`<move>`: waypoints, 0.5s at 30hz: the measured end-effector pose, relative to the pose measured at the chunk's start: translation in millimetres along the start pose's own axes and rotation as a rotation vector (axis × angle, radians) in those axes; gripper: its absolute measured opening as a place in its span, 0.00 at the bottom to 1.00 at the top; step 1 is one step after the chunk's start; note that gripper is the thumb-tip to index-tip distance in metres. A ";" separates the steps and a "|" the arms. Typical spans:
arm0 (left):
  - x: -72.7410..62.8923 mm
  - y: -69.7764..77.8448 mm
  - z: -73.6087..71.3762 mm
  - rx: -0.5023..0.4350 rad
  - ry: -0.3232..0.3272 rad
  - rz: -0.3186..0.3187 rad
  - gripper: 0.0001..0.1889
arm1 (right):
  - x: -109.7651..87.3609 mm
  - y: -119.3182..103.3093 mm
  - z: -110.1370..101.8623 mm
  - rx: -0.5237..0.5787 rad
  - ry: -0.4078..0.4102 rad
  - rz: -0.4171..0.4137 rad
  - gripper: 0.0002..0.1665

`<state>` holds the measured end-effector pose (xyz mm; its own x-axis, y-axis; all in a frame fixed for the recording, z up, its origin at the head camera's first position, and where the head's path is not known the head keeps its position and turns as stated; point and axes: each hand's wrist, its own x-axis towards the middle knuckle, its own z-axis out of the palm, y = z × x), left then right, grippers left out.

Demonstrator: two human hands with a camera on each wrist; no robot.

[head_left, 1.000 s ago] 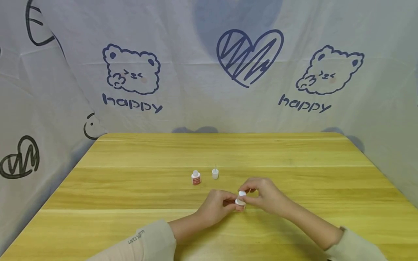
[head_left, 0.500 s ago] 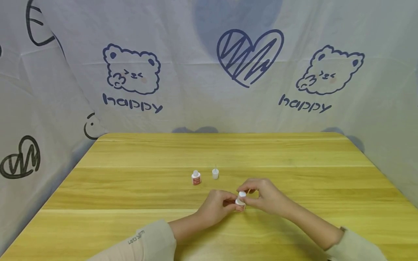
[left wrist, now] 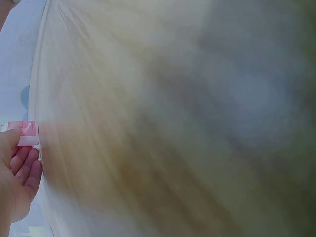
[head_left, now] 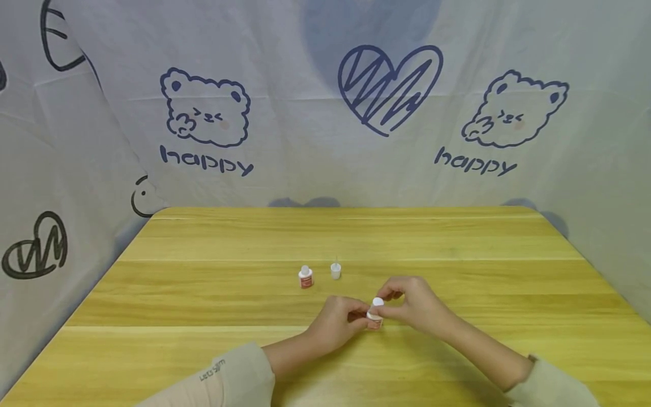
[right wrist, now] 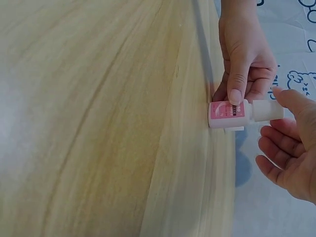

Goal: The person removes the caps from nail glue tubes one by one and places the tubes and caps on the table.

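A small white bottle (head_left: 374, 323) with a pink-red label stands upright on the table, right of the middle in the head view. My left hand (head_left: 333, 327) pinches its body between thumb and fingers. On top sits a white cap (right wrist: 267, 110), which my right hand (head_left: 419, 308) holds between thumb and forefinger. In the right wrist view the cap is on the bottle's neck, and the other right fingers curve loosely below it. The left wrist view shows part of the pink label (left wrist: 28, 129) beside the left thumb.
A second bottle (head_left: 306, 279), uncapped with a pale nozzle, stands farther back to the left. Beside it a white cap (head_left: 335, 272) lies upturned, a thin pin sticking up. The wooden table (head_left: 203, 294) reaches back to a printed cloth (head_left: 285, 124).
My right fingertips shift slightly back and forth around the cap, now a little farther right. The left hand and the bottle stay in place.
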<state>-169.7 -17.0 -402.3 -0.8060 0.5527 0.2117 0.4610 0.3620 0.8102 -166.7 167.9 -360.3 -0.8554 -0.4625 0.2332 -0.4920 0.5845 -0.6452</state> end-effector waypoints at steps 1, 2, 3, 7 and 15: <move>0.1 0.0 0.0 -0.003 0.000 0.000 0.10 | 0.0 -0.1 0.0 -0.001 0.002 0.005 0.08; 0.2 0.1 0.0 -0.004 0.001 0.000 0.10 | 0.0 -0.1 0.1 -0.003 0.004 0.008 0.08; 0.3 0.0 0.1 -0.005 0.001 0.001 0.10 | 0.0 -0.2 0.1 -0.004 0.006 0.011 0.08; -0.2 -0.3 0.1 -0.005 0.006 0.015 0.10 | 0.5 -0.8 0.4 -0.009 0.010 0.014 0.07; -0.5 -1.1 -0.2 -0.009 0.003 0.022 0.10 | 1.1 -2.2 0.2 -0.031 0.003 -0.010 0.04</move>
<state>-169.8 -17.9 -403.1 -0.7967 0.5585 0.2309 0.4751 0.3426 0.8105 -166.6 165.9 -358.8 -0.8509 -0.4662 0.2421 -0.5052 0.6002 -0.6201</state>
